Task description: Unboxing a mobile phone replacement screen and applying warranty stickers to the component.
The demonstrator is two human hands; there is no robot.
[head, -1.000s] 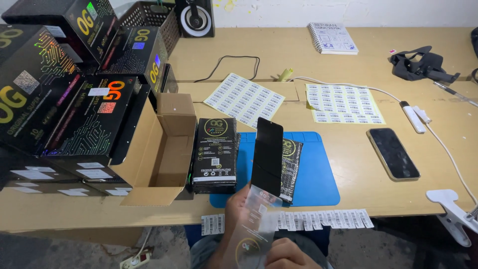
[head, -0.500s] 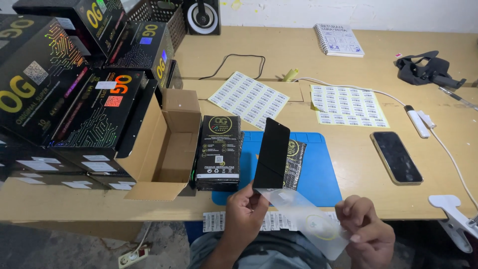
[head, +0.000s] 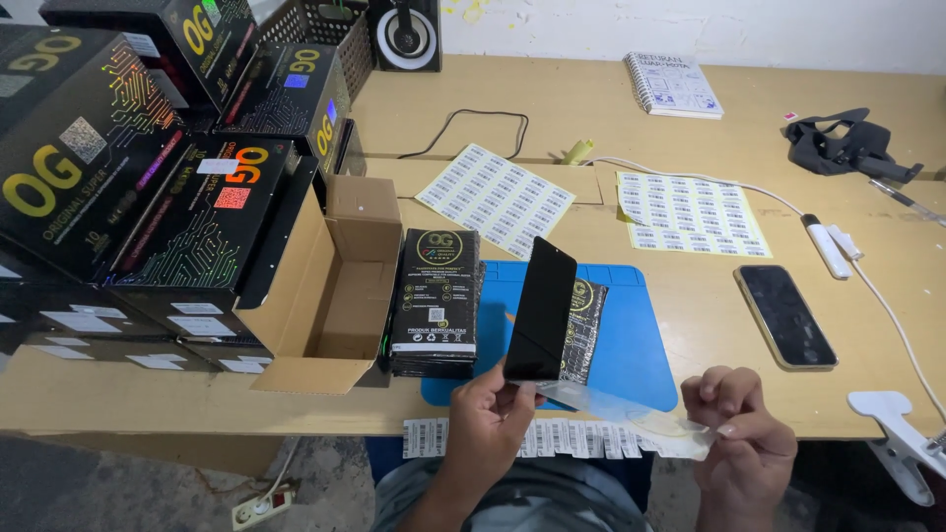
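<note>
My left hand point(head: 490, 422) grips the lower end of a black phone screen panel point(head: 541, 310), holding it upright and tilted over the blue mat point(head: 631, 335). My right hand point(head: 737, 433) pinches the far end of a clear plastic film point(head: 616, 407) that stretches from the panel's bottom edge to the right. Behind the panel lies a black packet point(head: 586, 325) on the mat. A stack of black packets point(head: 435, 300) stands just left of the mat.
An open cardboard box point(head: 330, 296) sits left of the stack, with large black cartons point(head: 118, 187) piled beyond it. Barcode label sheets point(head: 498, 197) point(head: 690, 212), a dark phone point(head: 784, 315), a notebook point(head: 672, 84), cables, a white clip point(head: 892, 433) and a label strip point(head: 552, 438) lie around.
The film was bunched near my left hand a second ago. My right hand has come into view, taken its end and drawn it out to the right, away from the panel.
</note>
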